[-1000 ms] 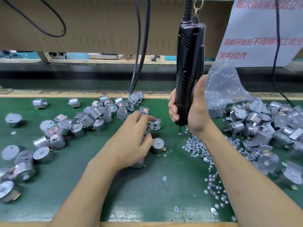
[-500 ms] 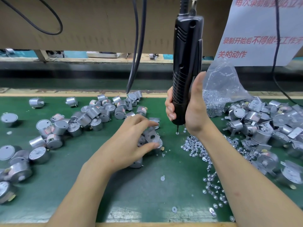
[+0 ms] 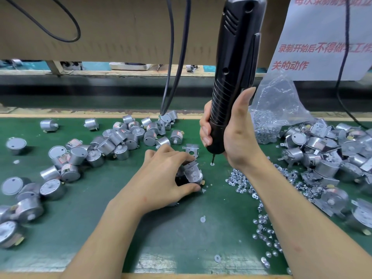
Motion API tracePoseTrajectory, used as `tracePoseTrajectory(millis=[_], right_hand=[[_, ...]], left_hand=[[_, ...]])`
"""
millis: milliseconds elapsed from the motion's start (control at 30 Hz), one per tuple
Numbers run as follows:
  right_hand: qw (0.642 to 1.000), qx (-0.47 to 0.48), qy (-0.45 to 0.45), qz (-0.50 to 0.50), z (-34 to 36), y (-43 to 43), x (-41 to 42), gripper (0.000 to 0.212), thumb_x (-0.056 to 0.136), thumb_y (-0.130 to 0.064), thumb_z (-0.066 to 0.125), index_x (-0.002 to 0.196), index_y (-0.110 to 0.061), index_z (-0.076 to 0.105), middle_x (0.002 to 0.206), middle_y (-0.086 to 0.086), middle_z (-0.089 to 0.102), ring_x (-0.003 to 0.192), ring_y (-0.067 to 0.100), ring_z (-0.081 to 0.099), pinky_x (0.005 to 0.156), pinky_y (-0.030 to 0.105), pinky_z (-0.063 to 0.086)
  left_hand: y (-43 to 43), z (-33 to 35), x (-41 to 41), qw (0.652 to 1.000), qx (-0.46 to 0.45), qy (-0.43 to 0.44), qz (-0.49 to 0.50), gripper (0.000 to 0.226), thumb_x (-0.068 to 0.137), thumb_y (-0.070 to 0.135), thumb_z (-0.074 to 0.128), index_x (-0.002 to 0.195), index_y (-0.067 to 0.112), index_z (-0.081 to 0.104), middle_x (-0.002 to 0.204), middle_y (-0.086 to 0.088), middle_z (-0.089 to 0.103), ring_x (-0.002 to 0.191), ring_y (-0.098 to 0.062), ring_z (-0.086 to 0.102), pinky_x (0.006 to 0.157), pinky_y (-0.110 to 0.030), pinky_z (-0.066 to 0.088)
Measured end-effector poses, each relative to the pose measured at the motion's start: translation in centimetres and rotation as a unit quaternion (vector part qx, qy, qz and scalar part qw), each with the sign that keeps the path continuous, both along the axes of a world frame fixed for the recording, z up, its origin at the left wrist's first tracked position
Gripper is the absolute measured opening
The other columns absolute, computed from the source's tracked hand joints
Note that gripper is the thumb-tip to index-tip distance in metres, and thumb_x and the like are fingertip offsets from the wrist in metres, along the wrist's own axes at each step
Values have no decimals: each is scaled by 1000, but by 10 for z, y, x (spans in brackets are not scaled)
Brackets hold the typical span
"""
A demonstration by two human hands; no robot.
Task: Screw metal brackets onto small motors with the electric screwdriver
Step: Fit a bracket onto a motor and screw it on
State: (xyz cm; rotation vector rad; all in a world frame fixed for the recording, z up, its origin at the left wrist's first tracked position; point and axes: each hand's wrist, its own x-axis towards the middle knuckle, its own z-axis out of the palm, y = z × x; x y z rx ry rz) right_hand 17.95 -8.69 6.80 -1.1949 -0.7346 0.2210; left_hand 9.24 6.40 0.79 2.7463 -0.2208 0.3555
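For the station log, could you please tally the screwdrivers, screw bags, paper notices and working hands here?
Electric screwdriver: 1
Screw bag: 1
Paper notice: 1
Hands: 2, left hand gripping a motor, right hand gripping the screwdriver
Total: 5

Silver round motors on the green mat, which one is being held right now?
The silver round motor with a bent metal bracket on it, gripped by the left hand beside the black electric screwdriver; the other motors lie loose in piles.

I had one black plastic electric screwdriver (image 3: 235, 67) in my right hand (image 3: 239, 137), one small silver motor (image 3: 194, 175) in my left hand (image 3: 161, 178), one clear plastic screw bag (image 3: 277, 103), and loose motors (image 3: 77, 156) past counting.
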Motion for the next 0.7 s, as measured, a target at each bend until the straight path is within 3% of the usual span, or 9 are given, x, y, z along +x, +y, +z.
tracePoseTrajectory(millis=[333, 700], right_hand=[[999, 18, 10, 40, -1, 6, -9, 74, 63, -93, 38, 71, -22, 57, 58, 0, 51, 45, 18, 46, 51, 29, 41], [998, -2, 16, 66, -3, 8, -13, 77, 66, -91, 33, 73, -17, 53, 57, -3, 51, 44, 15, 47, 49, 26, 41]], left_hand=[[-7, 3, 1, 1000, 10, 7, 26, 62, 74, 70, 66, 126, 37, 60, 105, 22, 59, 104, -9, 39, 86, -35, 28], [-4, 3, 1, 1000, 4, 14, 10, 54, 76, 66, 66, 121, 37, 61, 79, 33, 38, 96, -8, 34, 78, -33, 22]])
